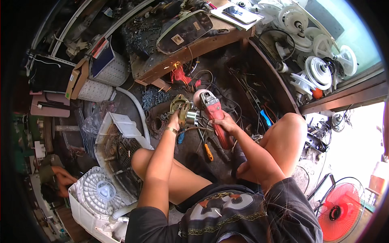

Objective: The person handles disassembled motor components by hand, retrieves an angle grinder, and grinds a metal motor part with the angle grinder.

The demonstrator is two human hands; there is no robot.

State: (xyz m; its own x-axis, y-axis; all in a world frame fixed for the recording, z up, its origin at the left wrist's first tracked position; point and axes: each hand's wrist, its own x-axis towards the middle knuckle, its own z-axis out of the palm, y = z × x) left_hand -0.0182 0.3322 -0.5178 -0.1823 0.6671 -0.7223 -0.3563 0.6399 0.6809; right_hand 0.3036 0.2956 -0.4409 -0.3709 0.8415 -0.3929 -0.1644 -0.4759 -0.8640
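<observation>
My left hand (174, 120) grips a metal motor part (190, 117), which has a brass-coloured bracket and a shiny silver cylinder. In my right hand (225, 123) is a red angle grinder (217, 121), its fingers wrapped round the body. The grinder's disc (198, 98) is close to the part's upper right side; whether they touch is hard to make out. Orange sparks (176, 65) fly beyond my hands, near a red tool (178, 75) on the floor. Below the part lie a screwdriver with an orange handle (208, 152) and a blue handle (180, 137).
A wooden bench (162, 67) stands ahead, littered with metal scraps. White washing-machine parts (91, 192) sit at left, white pulleys (318, 73) at far right. Cables and a blue-handled tool (266, 118) lie on the floor. A red fan (338, 212) stands lower right. Another person (60, 178) is at far left.
</observation>
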